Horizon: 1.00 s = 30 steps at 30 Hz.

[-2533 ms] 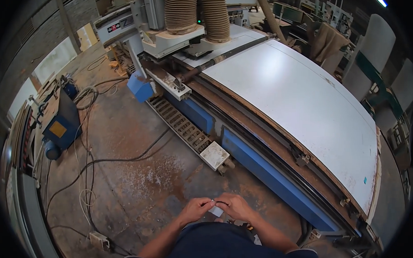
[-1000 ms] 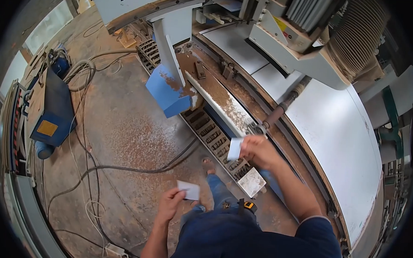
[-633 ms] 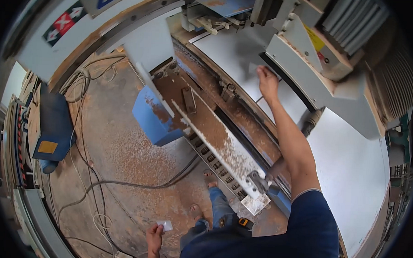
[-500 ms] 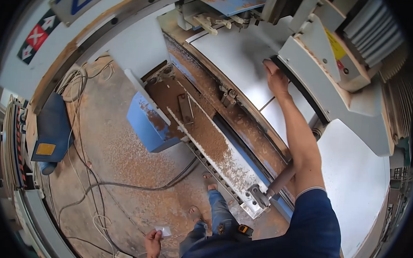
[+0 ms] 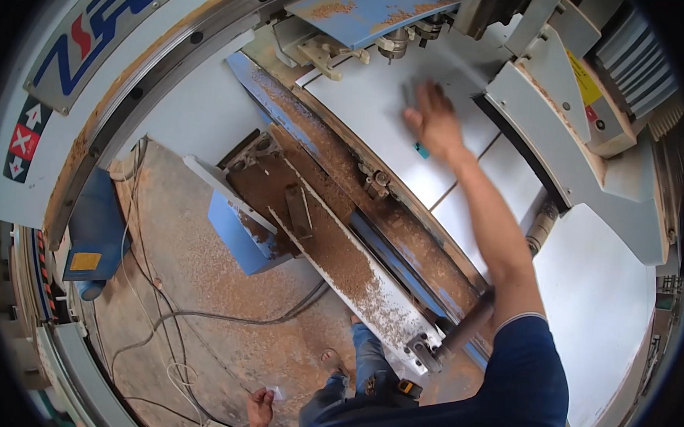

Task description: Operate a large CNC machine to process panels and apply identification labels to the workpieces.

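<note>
My right hand (image 5: 439, 130) is stretched out over the white panel (image 5: 362, 96), its fingers apart and slightly smeared by motion. Close to its wrist, a small teal object (image 5: 421, 150) shows; its kind is too small to tell. Whether the palm touches the panel, I cannot tell. Low at the left, my left hand (image 5: 259, 410) pinches a small whitish, see-through packet (image 5: 278, 392) above the floor.
Curved grey machine guards (image 5: 550, 158) rise right of my arm. A blue tool holder plate (image 5: 366, 16) hangs above the panel. Sawdust covers a metal trough (image 5: 340, 267) in front of my body. Cables (image 5: 223, 313) lie across the dusty floor.
My right hand has moved left, away from the curved guard, and its fingers are now spread over the panel. The left hand keeps the packet. The whole view has shifted slightly.
</note>
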Available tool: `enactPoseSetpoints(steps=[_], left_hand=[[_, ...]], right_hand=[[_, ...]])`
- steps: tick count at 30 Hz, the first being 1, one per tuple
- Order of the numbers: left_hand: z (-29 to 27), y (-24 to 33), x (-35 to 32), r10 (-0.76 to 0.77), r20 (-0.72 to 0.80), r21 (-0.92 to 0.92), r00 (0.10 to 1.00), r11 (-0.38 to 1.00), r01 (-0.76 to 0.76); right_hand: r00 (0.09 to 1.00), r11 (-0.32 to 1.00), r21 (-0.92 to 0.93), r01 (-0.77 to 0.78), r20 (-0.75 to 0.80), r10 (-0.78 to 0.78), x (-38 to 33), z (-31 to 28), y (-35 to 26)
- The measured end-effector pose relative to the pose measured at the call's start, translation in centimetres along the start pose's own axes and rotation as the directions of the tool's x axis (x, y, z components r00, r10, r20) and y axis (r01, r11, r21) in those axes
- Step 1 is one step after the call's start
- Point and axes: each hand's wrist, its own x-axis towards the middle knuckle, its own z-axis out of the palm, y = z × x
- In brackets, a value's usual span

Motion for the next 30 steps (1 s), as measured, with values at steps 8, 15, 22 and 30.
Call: enactPoseSetpoints(steps=[8, 15, 22, 30], left_hand=[[-1.6, -2.4, -2.2, -0.514, 0.151, 0.137, 0.844, 0.857, 0.498], [-2.9, 2.9, 1.8, -0.191, 0.319, 0.403, 0.928, 0.914, 0.049], [4.2, 17.6, -0.4, 0.586, 0.513, -0.311, 0.627, 0.808, -0.500], [10.5, 12.9, -16.6, 0.427, 0.904, -0.404, -0.006, 0.851, -0.335]], right_hand=[[0.996, 0.998, -0.052, -0.039, 0.077, 0.043, 1.6, 3.0, -0.5], [0.997, 0.993, 0.118, 0.023, -0.072, -0.015, -4.4, -5.3, -3.6], [0.859, 0.592, 0.801, 0.089, 0.239, -0.453, -37.5, -21.6, -18.0], [0.742, 0.416, 0.765, -0.491, 0.118, 0.660, -70.6, -27.6, -31.0]])
